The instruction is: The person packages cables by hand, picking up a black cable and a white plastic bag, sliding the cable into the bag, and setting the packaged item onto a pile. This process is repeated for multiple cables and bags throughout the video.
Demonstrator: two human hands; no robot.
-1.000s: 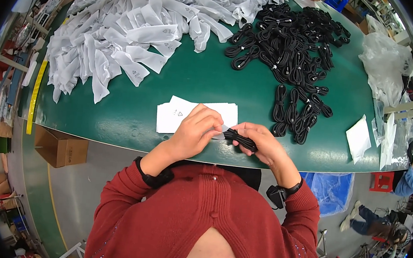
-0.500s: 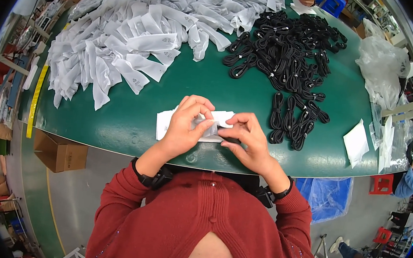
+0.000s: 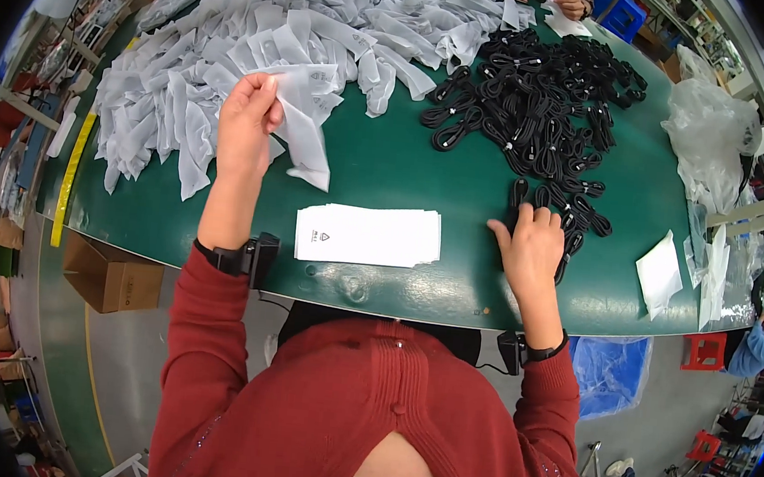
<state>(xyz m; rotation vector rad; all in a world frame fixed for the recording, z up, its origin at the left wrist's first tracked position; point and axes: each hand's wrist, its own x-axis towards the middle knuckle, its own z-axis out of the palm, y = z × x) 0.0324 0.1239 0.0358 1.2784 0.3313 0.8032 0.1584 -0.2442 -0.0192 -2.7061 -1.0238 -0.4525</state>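
Note:
My left hand [image 3: 247,122] is raised at the near edge of a big pile of frosted white plastic bags [image 3: 189,58]. Its thumb and fingers pinch one such bag [image 3: 304,127] by the upper end, and the bag hangs down to the right; whether anything is inside I cannot tell. Over the nearest of the coiled black cables [image 3: 539,107], my right hand [image 3: 533,252] has its thumb spread away and its fingertips at a bundle, partly hiding it. Between my hands a stack of white paper slips [image 3: 369,236] lies flat.
The green table [image 3: 380,161] has a curved front edge close to my body. A folded white sheet [image 3: 660,274] and clear plastic wrap [image 3: 708,131] are at the right. Other people's hands [image 3: 570,7] work at the far side. An open cardboard box [image 3: 113,277] stands below, left.
My hands have parted from above the paper stack. The left has carried the bag up and left to the pile; the right has moved right to the cables, without the dark item it held.

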